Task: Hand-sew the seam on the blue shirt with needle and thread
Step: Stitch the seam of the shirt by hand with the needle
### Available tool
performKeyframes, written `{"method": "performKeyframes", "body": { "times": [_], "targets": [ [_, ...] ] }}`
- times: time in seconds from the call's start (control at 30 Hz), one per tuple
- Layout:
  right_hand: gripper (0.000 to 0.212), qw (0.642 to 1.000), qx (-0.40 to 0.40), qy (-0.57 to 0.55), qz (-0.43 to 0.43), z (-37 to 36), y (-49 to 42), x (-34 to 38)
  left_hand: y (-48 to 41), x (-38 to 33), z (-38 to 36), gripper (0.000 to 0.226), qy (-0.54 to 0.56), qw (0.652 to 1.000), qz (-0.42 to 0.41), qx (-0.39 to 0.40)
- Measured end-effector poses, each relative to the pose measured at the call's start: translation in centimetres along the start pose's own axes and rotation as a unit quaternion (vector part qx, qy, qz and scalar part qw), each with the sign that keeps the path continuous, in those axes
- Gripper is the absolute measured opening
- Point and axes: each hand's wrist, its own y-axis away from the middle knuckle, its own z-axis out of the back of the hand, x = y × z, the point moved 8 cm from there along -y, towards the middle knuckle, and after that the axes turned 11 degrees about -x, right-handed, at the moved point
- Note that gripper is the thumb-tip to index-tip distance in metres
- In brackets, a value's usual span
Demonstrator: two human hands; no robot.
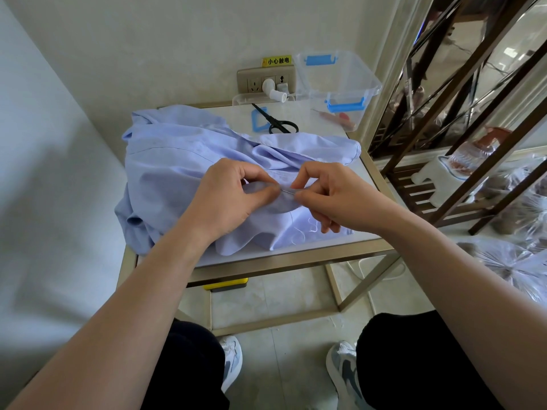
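- The blue shirt (177, 161) lies bunched on the small table (296, 255) in front of me, with the part I am sewing pulled up between my hands.
- My left hand (233, 196) pinches a fold of the cloth between thumb and forefinger. The other fingers are curled under it.
- My right hand (331, 193) pinches the needle (286, 190) by its back end between thumb and forefinger. The needle lies nearly flat and points toward my left thumb, which its tip is close to or touching.
- A short row of stitches (281, 174) shows just above my fingertips, and loose white thread (302, 232) curls on the cloth below my right hand.
- As I see it, this is a stitch in the making: the point has to go in through the fold and come out close by.
- To do it well, I should hold the fold taut and flat and take a small bite in line with the stitches above.
- My left thumb should sit beside the needle's path, not in it.
- When pulling through, I should draw the slack out smoothly so the loose loops do not knot, and stop before the cloth puckers.
- The scissors (281, 124) lie well apart at the back of the table.
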Motion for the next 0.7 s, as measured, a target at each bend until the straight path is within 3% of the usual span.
{"method": "performKeyframes", "body": {
  "times": [0.7],
  "targets": [
    [0.008,0.998,-0.001,-0.056,0.005,0.68,-0.14,0.29,-0.07,0.42,0.33,0.007,0.063,0.996,0.056,0.007]
  ]
}}
